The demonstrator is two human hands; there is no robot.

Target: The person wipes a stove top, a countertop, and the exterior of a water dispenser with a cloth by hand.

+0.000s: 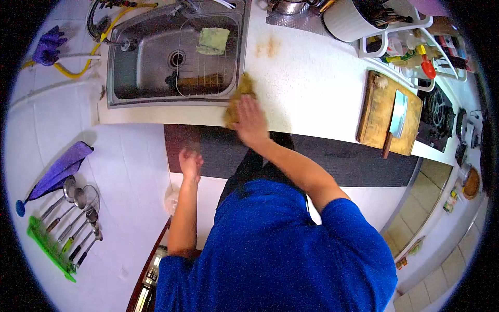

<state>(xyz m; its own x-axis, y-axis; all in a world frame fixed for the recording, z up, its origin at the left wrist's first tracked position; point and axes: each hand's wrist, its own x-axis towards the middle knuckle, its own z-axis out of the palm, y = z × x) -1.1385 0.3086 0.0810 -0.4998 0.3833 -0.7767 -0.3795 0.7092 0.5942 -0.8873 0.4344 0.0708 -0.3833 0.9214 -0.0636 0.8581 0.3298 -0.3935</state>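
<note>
My right hand (251,118) presses down on a crumpled yellow-brown cloth (245,86) at the front right corner of the sink. The cloth lies partly over the sink's rim and partly on the white countertop (306,99). My left hand (191,161) hangs in front of the counter, below its edge, with loosely bent fingers and nothing visible in them. Inside the steel sink (145,96) are a wire rack (188,57), a pale green cloth (213,41) and a brown object I cannot make out (208,81).
To the right, a cleaver (398,114) rests on a wooden cutting board (375,112). A brownish stain (268,48) marks the counter behind the cloth. A white utensil pot (348,21) and a rack of bottles (416,54) stand at the back right. Ladles (69,190) hang on the left wall.
</note>
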